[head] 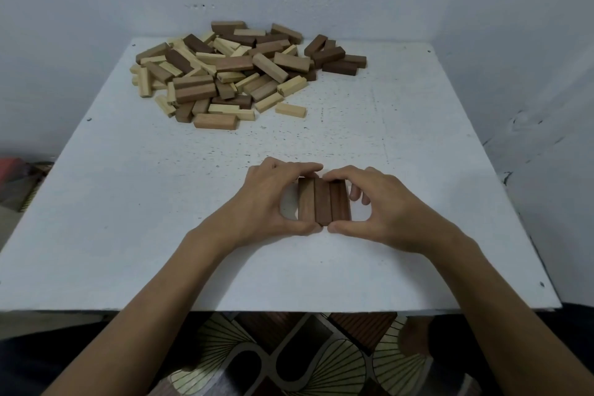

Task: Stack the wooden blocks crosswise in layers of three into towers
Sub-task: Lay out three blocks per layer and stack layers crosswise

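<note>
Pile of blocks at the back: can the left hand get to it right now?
Probably yes. Only bare table lies between the left hand and the pile. It would first have to let go of the three dark blocks it grips together with the right hand.

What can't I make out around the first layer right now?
Head view: far ends of the row of three brown wooden blocks, covered by the fingers of the left hand and right hand.
Head view: lower blocks in the heap of light and dark wooden blocks, buried; count unclear.
</note>
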The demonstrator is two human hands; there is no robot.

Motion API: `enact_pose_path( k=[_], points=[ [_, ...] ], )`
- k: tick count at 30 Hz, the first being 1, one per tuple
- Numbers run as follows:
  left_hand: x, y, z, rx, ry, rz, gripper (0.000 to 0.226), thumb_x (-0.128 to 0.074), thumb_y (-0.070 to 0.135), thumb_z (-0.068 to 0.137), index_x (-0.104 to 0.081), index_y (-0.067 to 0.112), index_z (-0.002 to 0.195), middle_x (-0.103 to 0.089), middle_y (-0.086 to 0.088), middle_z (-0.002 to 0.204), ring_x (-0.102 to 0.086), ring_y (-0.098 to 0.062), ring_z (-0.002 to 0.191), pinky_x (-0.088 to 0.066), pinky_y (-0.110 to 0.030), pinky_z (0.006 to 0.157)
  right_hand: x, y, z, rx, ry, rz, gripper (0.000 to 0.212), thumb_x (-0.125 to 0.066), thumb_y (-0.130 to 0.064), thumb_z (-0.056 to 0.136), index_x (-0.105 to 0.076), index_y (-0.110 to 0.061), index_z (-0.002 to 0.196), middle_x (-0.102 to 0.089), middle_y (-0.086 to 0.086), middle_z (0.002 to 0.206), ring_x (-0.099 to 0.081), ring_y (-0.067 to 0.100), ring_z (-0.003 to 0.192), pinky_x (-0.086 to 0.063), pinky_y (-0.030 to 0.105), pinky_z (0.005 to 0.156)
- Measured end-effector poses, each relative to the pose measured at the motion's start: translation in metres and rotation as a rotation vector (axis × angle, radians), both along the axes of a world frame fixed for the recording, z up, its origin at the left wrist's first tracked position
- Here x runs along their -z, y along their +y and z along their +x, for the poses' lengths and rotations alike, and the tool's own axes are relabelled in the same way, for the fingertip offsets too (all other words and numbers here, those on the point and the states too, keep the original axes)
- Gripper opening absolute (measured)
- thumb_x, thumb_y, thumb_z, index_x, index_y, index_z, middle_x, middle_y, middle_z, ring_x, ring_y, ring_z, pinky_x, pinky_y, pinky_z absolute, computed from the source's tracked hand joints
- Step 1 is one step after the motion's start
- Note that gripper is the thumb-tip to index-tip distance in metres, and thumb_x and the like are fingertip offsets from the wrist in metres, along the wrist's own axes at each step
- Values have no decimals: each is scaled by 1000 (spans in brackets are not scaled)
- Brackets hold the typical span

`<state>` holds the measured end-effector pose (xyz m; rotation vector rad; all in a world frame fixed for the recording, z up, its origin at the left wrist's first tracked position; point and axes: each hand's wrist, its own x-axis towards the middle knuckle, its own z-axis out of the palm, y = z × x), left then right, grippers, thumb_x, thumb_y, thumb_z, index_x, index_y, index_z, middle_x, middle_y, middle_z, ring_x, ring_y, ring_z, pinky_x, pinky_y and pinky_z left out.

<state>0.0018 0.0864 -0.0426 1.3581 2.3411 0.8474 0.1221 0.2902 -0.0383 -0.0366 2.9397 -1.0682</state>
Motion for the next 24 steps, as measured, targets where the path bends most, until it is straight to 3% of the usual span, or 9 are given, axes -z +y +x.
enact_pose_path(
  k=[6,12,20,24],
  points=[
    [3,0,1,0,-18,-5,89,-64,69,66,-40,37,145,-52,25,130,-38,-3,118,-19,-12,103,-3,-1,1,2,-16,3,61,-79,-43,80,-50,-38,133,-45,-44,100,-44,-6,98,-34,4,77],
    [3,0,3,-1,-12,0,91,-62,70,67,-37,37,147,-49,28,129,-37,-2,118,-23,-24,106,-9,-4,0,-7,-32,2,62,-79,-38,82,-49,-33,135,-42,-38,101,-40,-15,98,-33,1,79],
    [8,-1,3,-1,-8,18,92,-63,69,68,-34,39,150,-47,29,132,-32,4,118,-19,-17,104,-9,-3,-1,-14,-46,0,66,-78,-41,81,-45,-36,139,-42,-38,105,-42,-10,100,-34,3,78],
    [9,-1,2,4,5,13,93,-63,71,67,-32,40,150,-48,24,133,-33,0,118,-19,-19,104,-10,-4,-1,-33,-50,-27,70,-79,-38,81,-43,-34,141,-44,-33,120,-41,-13,103,-34,2,81]
  ],
)
